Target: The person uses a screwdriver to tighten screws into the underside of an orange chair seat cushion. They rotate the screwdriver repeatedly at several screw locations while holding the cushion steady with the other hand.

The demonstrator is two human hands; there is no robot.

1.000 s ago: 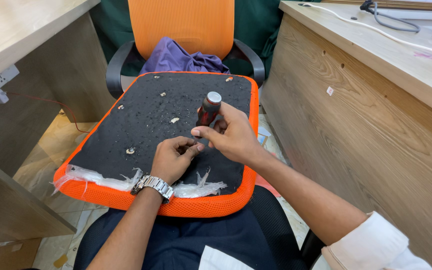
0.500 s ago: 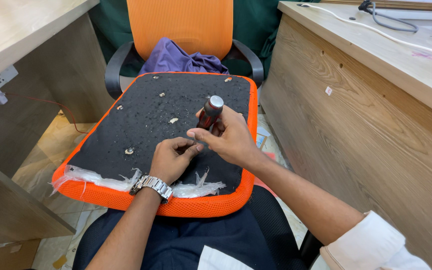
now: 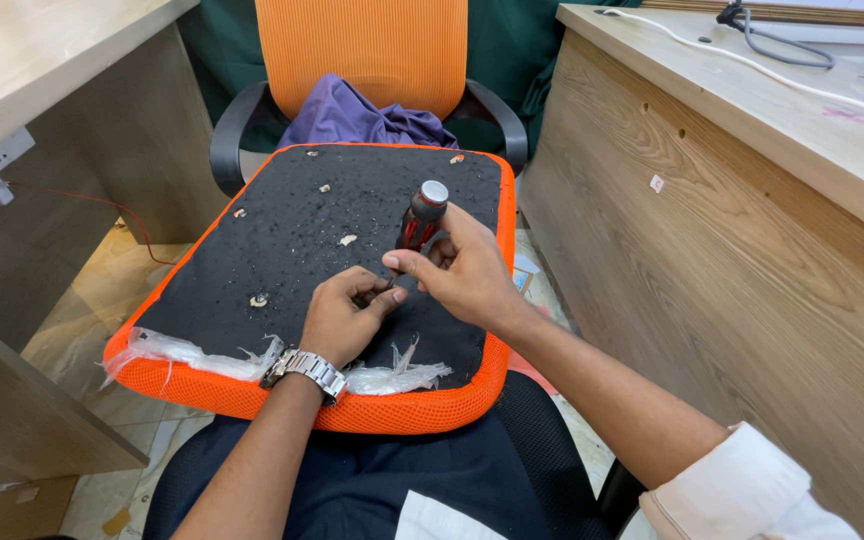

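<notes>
Cushion [image 3: 282, 240] same; right hand [image 3: 462, 275] w/ screwdriver [image 3: 420, 220] unmoved.

Orange mesh office chair [image 3: 362, 50] ahead, wooden desks [image 3: 752, 200] either side, green curtain [image 3: 512, 40] behind, tiled floor [image 3: 82, 320]

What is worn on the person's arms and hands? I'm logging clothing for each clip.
The left hand is bare, with a silver metal-link wristwatch at the wrist. The right hand is bare too; a white sleeve is rolled up near the elbow.

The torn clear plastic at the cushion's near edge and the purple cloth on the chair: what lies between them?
In the head view, the cushion's black underside with pale scraps, plus both hands and a screwdriver.
</notes>
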